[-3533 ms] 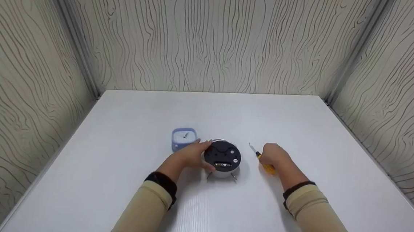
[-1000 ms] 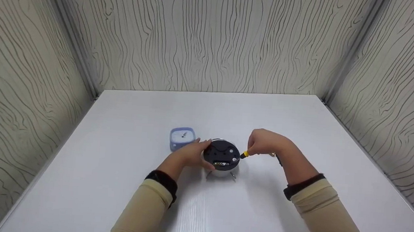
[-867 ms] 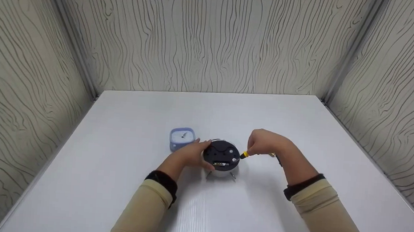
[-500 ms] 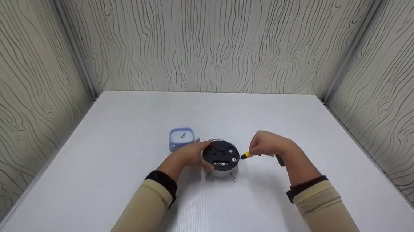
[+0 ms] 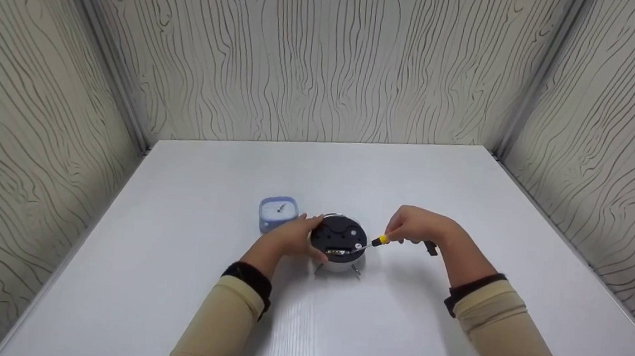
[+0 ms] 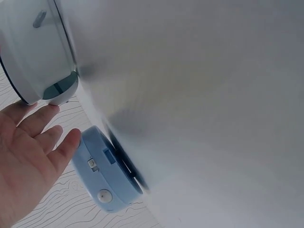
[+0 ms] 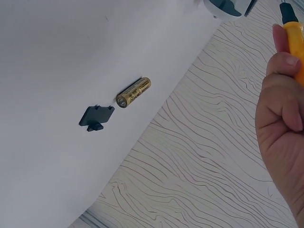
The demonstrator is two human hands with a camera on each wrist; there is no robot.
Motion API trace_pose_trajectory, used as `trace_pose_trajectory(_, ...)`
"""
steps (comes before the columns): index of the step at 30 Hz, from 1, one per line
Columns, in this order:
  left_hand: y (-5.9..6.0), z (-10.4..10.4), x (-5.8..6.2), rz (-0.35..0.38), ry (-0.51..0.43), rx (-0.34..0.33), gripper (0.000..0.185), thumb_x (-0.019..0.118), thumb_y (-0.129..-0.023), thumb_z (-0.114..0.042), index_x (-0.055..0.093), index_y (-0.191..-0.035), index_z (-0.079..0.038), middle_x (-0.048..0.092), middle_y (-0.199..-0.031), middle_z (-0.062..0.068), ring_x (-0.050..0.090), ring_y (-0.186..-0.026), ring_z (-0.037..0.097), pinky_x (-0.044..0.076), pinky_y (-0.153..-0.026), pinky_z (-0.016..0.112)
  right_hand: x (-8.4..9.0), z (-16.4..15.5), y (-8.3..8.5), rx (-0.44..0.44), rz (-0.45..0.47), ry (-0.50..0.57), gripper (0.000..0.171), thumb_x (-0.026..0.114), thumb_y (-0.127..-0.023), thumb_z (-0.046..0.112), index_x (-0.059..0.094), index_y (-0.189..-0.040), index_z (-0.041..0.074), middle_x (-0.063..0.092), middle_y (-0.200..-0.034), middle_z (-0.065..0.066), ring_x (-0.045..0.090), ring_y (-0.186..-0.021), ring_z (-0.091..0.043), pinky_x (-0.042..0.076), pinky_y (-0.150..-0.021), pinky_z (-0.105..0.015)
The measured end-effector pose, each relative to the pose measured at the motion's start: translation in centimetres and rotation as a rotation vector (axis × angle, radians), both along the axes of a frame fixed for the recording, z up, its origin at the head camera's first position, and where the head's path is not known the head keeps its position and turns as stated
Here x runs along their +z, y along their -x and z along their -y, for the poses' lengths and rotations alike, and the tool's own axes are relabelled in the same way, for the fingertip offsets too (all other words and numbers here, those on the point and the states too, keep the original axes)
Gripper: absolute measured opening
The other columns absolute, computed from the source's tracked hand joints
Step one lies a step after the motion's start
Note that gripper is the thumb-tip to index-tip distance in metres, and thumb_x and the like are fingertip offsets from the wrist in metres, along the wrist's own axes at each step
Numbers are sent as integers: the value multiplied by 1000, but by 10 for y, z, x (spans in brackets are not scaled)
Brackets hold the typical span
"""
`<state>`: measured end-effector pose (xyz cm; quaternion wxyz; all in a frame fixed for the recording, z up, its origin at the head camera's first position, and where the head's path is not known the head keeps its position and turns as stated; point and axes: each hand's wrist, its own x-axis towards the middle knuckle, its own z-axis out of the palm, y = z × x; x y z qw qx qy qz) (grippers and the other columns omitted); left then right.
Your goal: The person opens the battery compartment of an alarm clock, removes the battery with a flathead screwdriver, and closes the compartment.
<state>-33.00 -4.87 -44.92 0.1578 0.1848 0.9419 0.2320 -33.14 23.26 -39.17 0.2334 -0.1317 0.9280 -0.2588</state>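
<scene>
A round alarm clock lies with its black back up on the white table. My left hand holds its left rim, fingers and thumb around the side; in the left wrist view my fingertips touch the clock's white body. My right hand grips a yellow-handled screwdriver, whose tip points into the open battery bay, where a battery shows. The right wrist view shows the yellow handle in my curled right hand.
A small blue square clock stands just left of the round one, close to my left fingers. A black battery cover and a loose gold battery lie on the table right of my right hand. Patterned walls enclose three sides.
My right hand lifted the screwdriver off the table and brought its tip to the clock's back. In the last second the hand slid slightly right and down. The left hand stayed put.
</scene>
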Motion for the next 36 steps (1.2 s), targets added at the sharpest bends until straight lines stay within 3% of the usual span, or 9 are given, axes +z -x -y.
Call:
trace_pose_trajectory(7,-1,0,1,-14,38,0,104,74,-61,-57,22,-146,-27,18,-150,16,17,-137,30,21,-108,48,-9,-9,2,38,26,65,14,62,-84,14,72,-88,5,52,-63,0,38,-49,-12,31,-45,-21)
trace_pose_trajectory(19,0,0,1,-8,34,-12,104,73,-62,-56,21,-146,-26,17,-150,16,17,-137,30,20,-109,47,-26,-18,6,-11,79,134,17,62,-86,17,72,-91,5,50,-67,-6,35,-47,-13,31,-46,-22)
trace_pose_trajectory(25,-3,-6,-2,-13,25,-29,103,74,-61,-56,22,-146,-27,21,-149,14,18,-137,30,20,-109,48,-34,-13,6,71,91,180,21,62,-86,21,72,-91,3,51,-65,-4,36,-47,-11,32,-45,-21)
trace_pose_trajectory(30,-5,-16,-3,-11,23,-69,103,74,-61,-56,23,-145,-28,22,-149,13,20,-137,29,21,-109,46,-32,-9,8,73,70,143,18,63,-84,17,72,-89,2,52,-63,-2,34,-45,-10,30,-44,-20)
trace_pose_trajectory(36,-5,-14,5,-41,90,-72,102,74,-62,-55,23,-146,-26,24,-148,13,21,-136,28,22,-108,45,-23,1,13,107,16,64,16,64,-83,17,73,-87,5,52,-62,2,36,-46,-11,31,-45,-21)
